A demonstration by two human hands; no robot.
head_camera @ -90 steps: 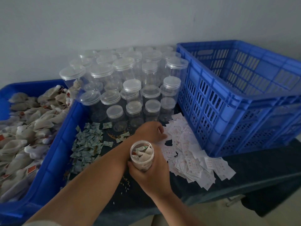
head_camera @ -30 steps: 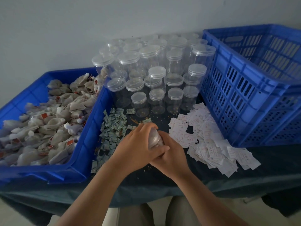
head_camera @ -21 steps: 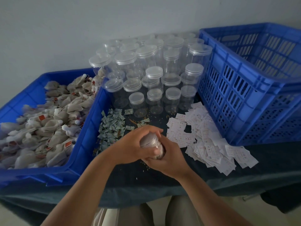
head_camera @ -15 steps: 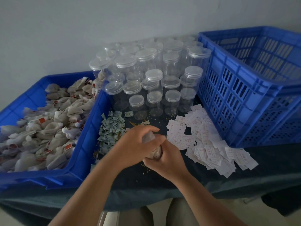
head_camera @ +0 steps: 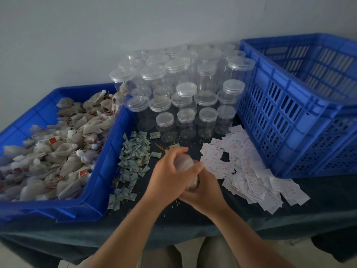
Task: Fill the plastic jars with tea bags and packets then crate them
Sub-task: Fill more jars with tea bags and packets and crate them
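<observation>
The left hand [head_camera: 168, 176] wraps the lid end of 1 filled plastic jar [head_camera: 184, 163], the right hand [head_camera: 204, 192] grips its body, above the table [head_camera: 328, 192] between green packets [head_camera: 133, 161] and white packets [head_camera: 241, 167]

The tray [head_camera: 108, 161] and the crate [head_camera: 280, 117] were both bright blue, and the crate walls carried a regular pattern of slots and small holes. The tea bags [head_camera: 63, 151] were pale beige with small red tags, while the jars [head_camera: 206, 78] and their lids [head_camera: 186, 88] were clear and colourless. On the dark green tabletop [head_camera: 318, 202] the small packets [head_camera: 135, 155] were grey-green, and the paper slips [head_camera: 249, 180] were white with faint red print.
</observation>
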